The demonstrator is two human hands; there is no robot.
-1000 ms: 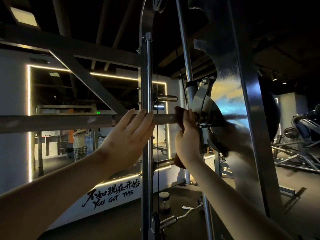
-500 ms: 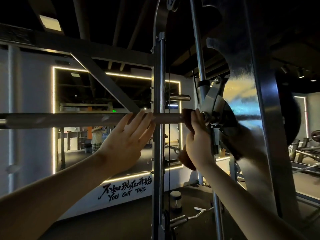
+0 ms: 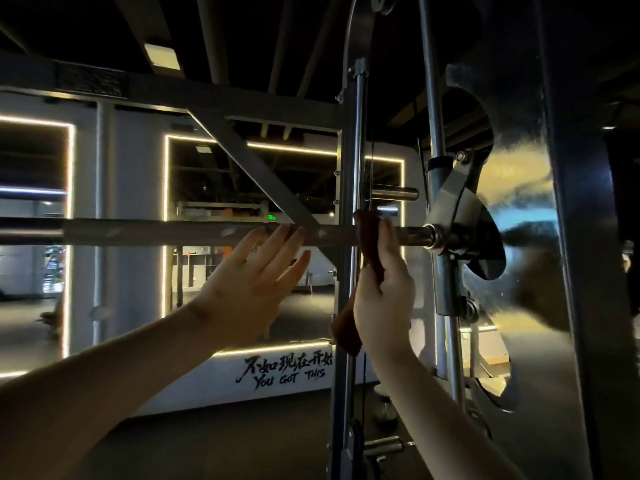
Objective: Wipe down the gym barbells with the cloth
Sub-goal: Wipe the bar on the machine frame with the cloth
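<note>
Two bare hands are up at one barbell, which runs level across the rack from the left edge to a collar on the right. Behind its left stretch, glowing strips frame dark mirror panels on the pale back wall. The left hand reaches up from below with fingers straight and spread, grasping nothing. Its fingertips lie against the bar, just left of a slim upright post that crosses it. Low on the wall beneath, black lettering reads "YOU GOT THIS" under a row of brushed characters. Just right of the post, a reddish-brown cloth is draped over the bar, its loose tail hanging down beside the wrist. The right hand is curled round that cloth, pinning it to the bar. A short chrome peg sticks out above it. Further right, the bar's bright end meets a steel hook bracket riding a vertical guide rod. Beyond that stands a broad, shiny steel upright, washed with yellow and blue reflections.
</note>
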